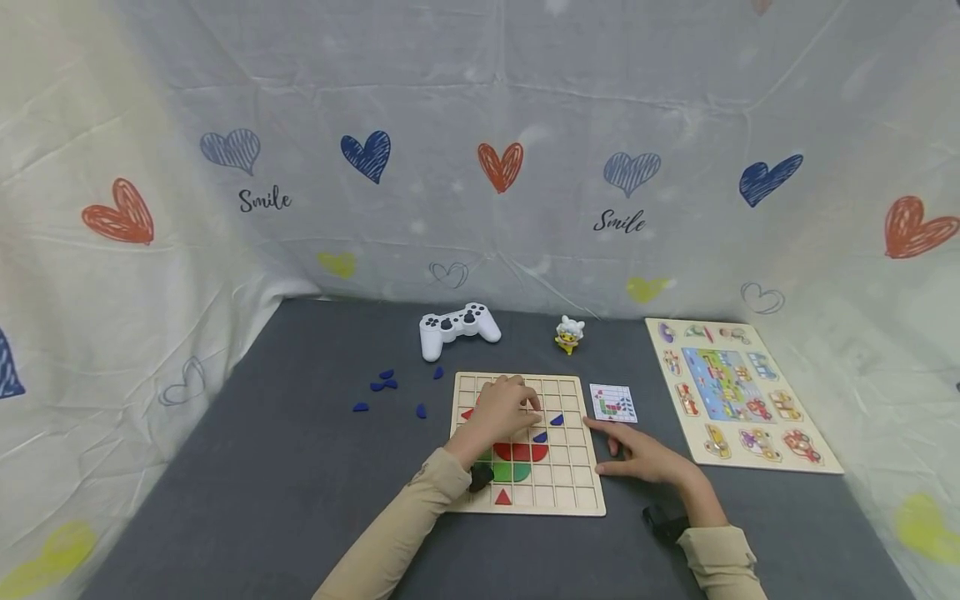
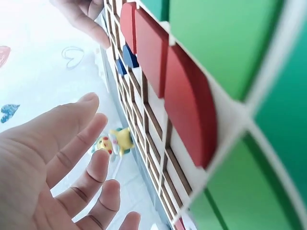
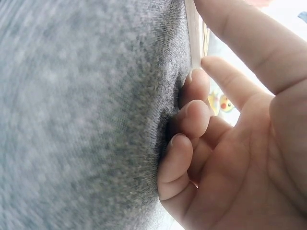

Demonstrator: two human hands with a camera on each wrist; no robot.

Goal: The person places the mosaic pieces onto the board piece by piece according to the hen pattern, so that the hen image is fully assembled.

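A wooden grid board (image 1: 566, 478) lies on the dark cloth. My left hand (image 1: 501, 414) hovers over its middle, fingers loosely bent; the left wrist view shows nothing between thumb and fingertips. Beyond that hand, two blue pieces (image 1: 557, 419) sit in the grid. Red pieces (image 1: 521, 452) form a row nearer me, above green pieces (image 1: 512, 472), and a red triangle (image 1: 503, 497) lies near the front edge. My right hand (image 1: 641, 454) touches the board's right edge with thumb and index finger spread apart; in the right wrist view its other fingers (image 3: 194, 119) curl against the cloth.
Several loose blue pieces (image 1: 377, 387) lie left of the board. A small pattern card (image 1: 613, 403) is at its right. Behind stand a white game controller (image 1: 459, 327) and a small figurine (image 1: 569, 334). A wooden picture puzzle (image 1: 738, 396) lies far right.
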